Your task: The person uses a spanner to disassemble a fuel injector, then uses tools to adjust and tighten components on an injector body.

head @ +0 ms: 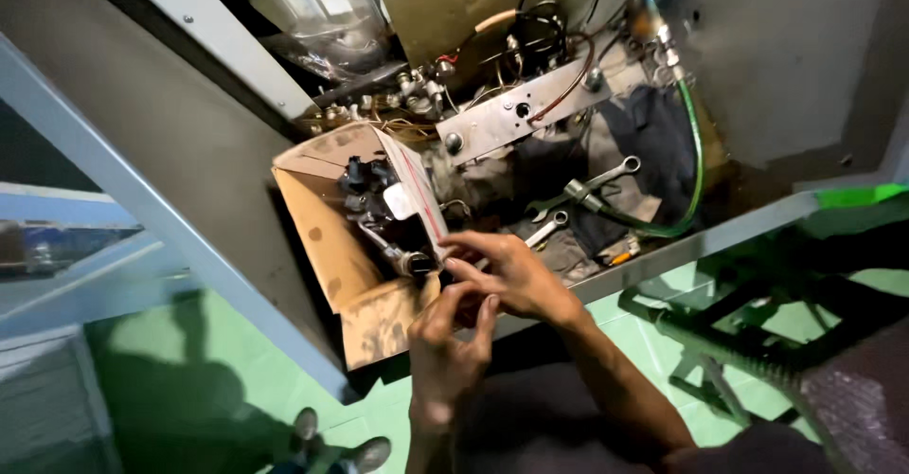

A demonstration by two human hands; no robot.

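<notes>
Both hands meet at the near right corner of the cardboard box (327, 237), just beside its open flap. Right hand (507, 275) sits farther, fingers curled narrow, pinching a small part too hidden to name. Left hand (450, 337) comes up from below, fingertips touching the same spot. Dark metal parts (374, 195) lie in the box, up-left of the hands. Wrenches (587, 190) lie to the right.

The left hand (450, 341) and the right hand (507, 275) meet fingertip to fingertip, pinching something too small to make out. Just beyond them sits an open, oil-stained cardboard box (322, 218) of dark metal parts (374, 195). Farther off to the right, combination wrenches (592, 185) and a green hose (696, 152) lie on dark rags on the bench (720, 232).
</notes>
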